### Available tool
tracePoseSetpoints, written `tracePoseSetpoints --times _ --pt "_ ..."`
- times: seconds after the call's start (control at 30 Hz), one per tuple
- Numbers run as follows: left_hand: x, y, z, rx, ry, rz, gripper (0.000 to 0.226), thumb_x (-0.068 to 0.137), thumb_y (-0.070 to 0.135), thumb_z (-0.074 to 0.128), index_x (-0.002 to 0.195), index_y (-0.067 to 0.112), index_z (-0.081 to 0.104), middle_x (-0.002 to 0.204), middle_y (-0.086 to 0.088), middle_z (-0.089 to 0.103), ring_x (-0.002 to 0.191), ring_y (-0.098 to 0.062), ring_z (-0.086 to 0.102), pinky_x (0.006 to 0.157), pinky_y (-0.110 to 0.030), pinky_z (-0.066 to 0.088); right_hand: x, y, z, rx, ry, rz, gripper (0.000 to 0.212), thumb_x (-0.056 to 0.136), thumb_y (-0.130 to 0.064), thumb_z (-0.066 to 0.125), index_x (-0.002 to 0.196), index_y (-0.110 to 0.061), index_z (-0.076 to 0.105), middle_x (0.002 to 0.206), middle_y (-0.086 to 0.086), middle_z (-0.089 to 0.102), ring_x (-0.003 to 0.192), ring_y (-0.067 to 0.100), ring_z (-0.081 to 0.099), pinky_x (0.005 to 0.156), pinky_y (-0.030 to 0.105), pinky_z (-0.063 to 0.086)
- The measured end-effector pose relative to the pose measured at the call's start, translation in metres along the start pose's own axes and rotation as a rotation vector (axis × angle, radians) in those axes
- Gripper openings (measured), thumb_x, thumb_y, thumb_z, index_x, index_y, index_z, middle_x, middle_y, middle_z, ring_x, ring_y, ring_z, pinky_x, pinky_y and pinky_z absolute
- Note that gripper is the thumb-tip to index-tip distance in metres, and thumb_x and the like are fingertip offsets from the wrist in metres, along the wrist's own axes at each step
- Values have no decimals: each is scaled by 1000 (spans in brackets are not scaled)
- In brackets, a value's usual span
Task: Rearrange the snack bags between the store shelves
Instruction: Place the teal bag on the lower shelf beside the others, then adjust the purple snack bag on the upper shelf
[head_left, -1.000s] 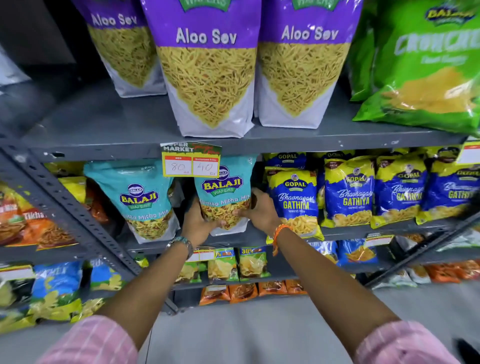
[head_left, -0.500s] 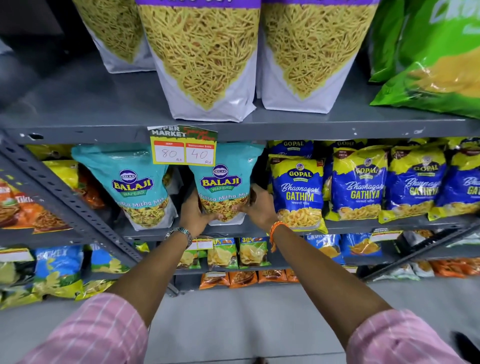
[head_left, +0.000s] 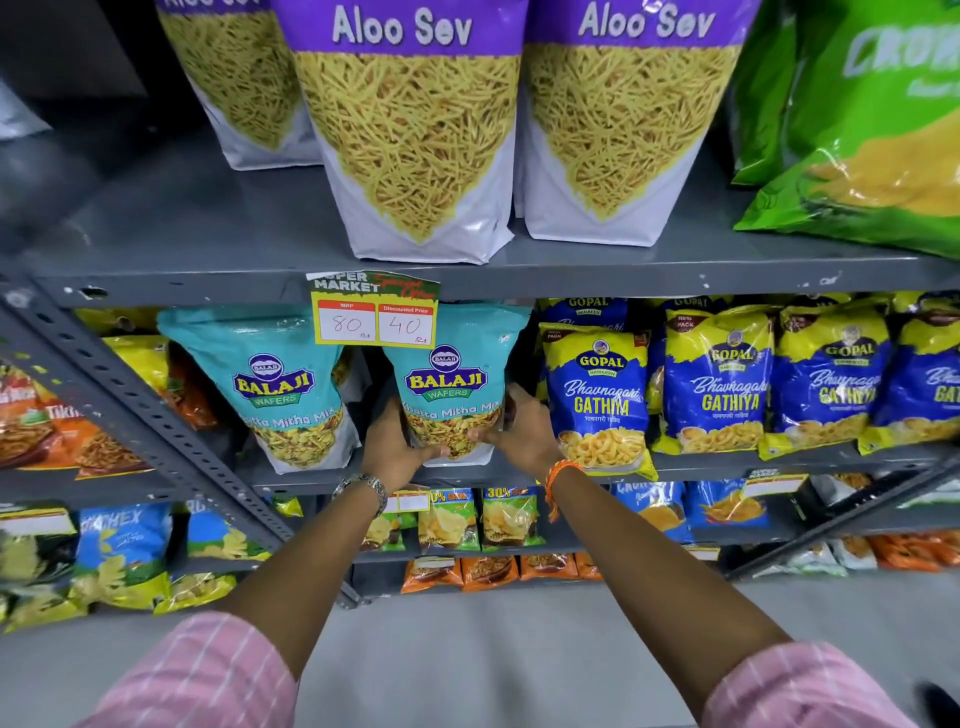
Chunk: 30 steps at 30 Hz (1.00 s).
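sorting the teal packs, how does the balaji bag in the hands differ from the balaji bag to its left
The held Balaji bag is gripped low on both sides by the left hand and right hand; the free Balaji bag is untouched.
The price tag hanging from the shelf edge covers the held Balaji bag's top; it only overlaps the free Balaji bag's upper right corner.
Both are teal Khatta Mitha Mix pouches, upright on the same shelf.
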<state>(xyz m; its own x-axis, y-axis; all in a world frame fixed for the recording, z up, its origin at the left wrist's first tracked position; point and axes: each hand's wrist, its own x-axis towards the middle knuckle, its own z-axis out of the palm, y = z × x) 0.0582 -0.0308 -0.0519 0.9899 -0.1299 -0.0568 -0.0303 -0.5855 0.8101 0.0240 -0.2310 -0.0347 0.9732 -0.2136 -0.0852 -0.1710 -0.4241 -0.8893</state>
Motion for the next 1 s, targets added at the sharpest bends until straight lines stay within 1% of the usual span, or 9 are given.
tracePoseSetpoints --times 0.1,0.23,0.37,0.53,0.63,0.77,0.83,0.93,1.0 --pt "-18 4 -3 -88 61 -16 98 64 13 99 146 9 46 143 -7 63 134 -26 58 114 -46 48 -12 -8 -8 18 15 15 85 71 -18 91 142 -8 45 138 11 63 130 29 57 103 40 52" --pt "-63 24 -19 -259 300 -9 57 78 -5 84 128 13 63 122 -10 69 117 -27 67 108 -42 56 -53 -37 -28 251 254 -30 63 77 -14 86 132 -10 55 125 -1 61 120 20 58 100 35 55" --pt "-96 58 -53 -318 553 207 47 84 -10 77 99 33 65 99 3 72 93 -6 70 85 -18 59 -96 -102 -56 444 532 -273 28 83 -7 80 106 -10 64 102 -1 66 94 6 64 79 22 57" --pt "-91 134 -117 -426 750 501 35 83 8 75 103 34 62 101 1 67 96 -6 66 91 -13 51 -103 -188 -81 424 507 -564 30 88 -17 76 114 -15 62 112 1 68 102 12 68 89 25 56" --pt "-73 173 -149 -408 688 556 42 84 19 73 123 20 58 125 -2 63 114 -11 62 104 -19 47 -87 -218 -83 306 512 -593 46 91 -23 73 132 -15 54 129 1 61 121 15 61 105 30 50" --pt "-31 198 -171 -385 370 411 74 85 36 78 148 22 44 155 -3 49 143 -18 49 118 -35 39 -67 -232 -75 162 504 -603 58 92 -36 64 141 -13 44 139 3 53 132 25 52 111 50 46" --pt "-16 206 -177 -369 260 397 75 80 49 75 147 32 43 154 3 55 144 -16 52 122 -49 40 -64 -237 -70 116 486 -600 61 92 -37 60 144 -12 41 143 7 52 135 26 49 111 51 43" --pt "-15 217 -181 -388 84 430 51 89 39 67 137 42 49 139 19 65 127 6 60 121 -45 42 -63 -243 -67 92 486 -569 65 90 -35 59 146 -9 41 148 9 50 139 25 46 117 41 37" --pt "-19 221 -181 -427 22 438 43 93 35 65 134 41 53 135 18 69 124 4 64 121 -46 44 -58 -244 -65 116 486 -539 66 87 -38 60 146 -13 42 148 6 52 139 23 48 117 43 39"
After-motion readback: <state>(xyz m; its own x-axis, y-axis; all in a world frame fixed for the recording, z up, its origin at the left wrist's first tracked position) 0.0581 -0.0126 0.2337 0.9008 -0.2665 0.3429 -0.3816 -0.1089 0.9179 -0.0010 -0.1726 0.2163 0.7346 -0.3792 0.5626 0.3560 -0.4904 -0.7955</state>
